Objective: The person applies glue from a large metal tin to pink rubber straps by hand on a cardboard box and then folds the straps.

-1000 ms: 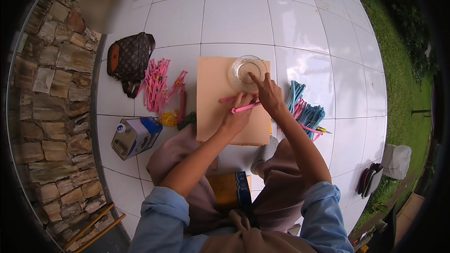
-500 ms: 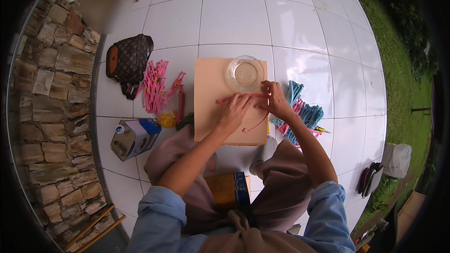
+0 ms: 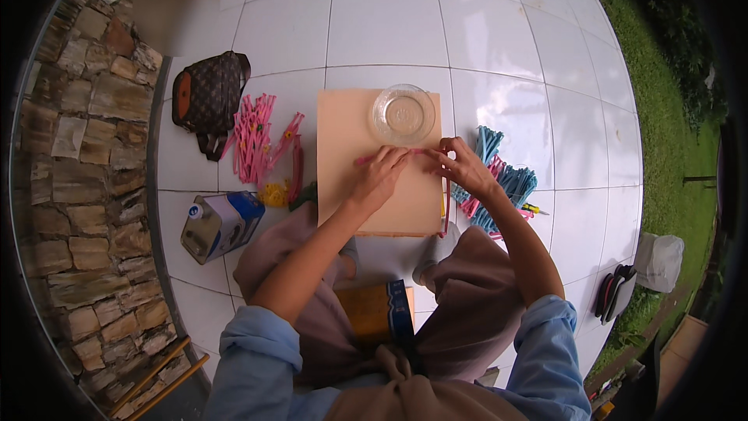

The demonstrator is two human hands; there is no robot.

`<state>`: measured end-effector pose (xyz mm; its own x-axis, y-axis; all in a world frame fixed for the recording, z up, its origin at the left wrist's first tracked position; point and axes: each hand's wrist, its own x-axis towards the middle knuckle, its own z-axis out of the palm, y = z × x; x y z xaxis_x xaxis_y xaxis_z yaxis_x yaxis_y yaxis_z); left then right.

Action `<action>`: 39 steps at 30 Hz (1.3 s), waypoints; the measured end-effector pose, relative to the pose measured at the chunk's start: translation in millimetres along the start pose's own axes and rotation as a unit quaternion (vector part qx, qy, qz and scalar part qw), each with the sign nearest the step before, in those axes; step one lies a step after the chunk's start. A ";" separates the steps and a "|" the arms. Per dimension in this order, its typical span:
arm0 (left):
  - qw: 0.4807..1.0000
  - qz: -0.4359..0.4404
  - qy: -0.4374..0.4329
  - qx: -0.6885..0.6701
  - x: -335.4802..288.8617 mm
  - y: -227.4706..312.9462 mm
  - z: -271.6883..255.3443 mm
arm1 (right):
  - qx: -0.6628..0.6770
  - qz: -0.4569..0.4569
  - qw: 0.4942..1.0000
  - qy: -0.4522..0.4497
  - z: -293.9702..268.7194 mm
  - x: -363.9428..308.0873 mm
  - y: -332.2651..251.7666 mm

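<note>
A thin pink strip (image 3: 417, 152) runs between my two hands above a tan board (image 3: 343, 121). My left hand (image 3: 379, 177) is closed over it near the board's middle, fingers bent, and the strip's left end sticks out beyond the knuckles. With thumb and fingers together, my right hand (image 3: 467, 168) pinches the strip by the board's right edge. Its loose tail drops from there along that edge. Just beyond both hands, a clear glass dish (image 3: 376, 118) rests on the far right part of the board.
Pink strips (image 3: 253, 138) lie in a pile left, near a brown patterned bag (image 3: 210, 93) and a metal can (image 3: 224, 226). Blue bundles (image 3: 514, 184) and a yellow-handled tool (image 3: 533, 209) lie right. A brown-and-blue box (image 3: 372, 314) sits between my legs.
The strip's loose tail, earlier curled across the board's right part, now hangs at its right edge. My hands have shifted slightly; the whole scene sits a little higher and further left.
</note>
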<state>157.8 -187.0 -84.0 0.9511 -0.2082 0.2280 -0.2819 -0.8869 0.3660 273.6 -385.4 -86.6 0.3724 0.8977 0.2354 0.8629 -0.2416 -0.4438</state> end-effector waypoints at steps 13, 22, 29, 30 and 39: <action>0.996 -0.027 -0.006 -0.085 2.7 1.5 -10.0 | -0.020 -0.020 0.999 0.014 3.0 1.5 -0.4; 0.997 -0.026 0.001 -0.066 3.5 4.0 -11.6 | -0.036 -0.034 0.999 0.019 1.3 1.5 0.8; 0.997 -0.028 0.008 -0.066 3.6 2.7 -9.0 | -0.032 -0.027 0.999 0.016 2.3 0.3 0.1; 0.998 -0.025 0.013 -0.064 3.3 1.9 -8.2 | -0.031 -0.029 0.999 0.016 1.7 1.2 -0.9; 0.998 -0.011 0.040 -0.055 3.1 -0.1 -4.4 | -0.026 -0.009 1.000 -0.006 -0.7 0.0 -1.3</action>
<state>160.2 -185.7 -79.3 0.9456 -0.1521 0.2877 -0.2772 -0.8396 0.4672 272.7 -385.3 -85.4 0.3521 0.9065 0.2328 0.8867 -0.2435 -0.3930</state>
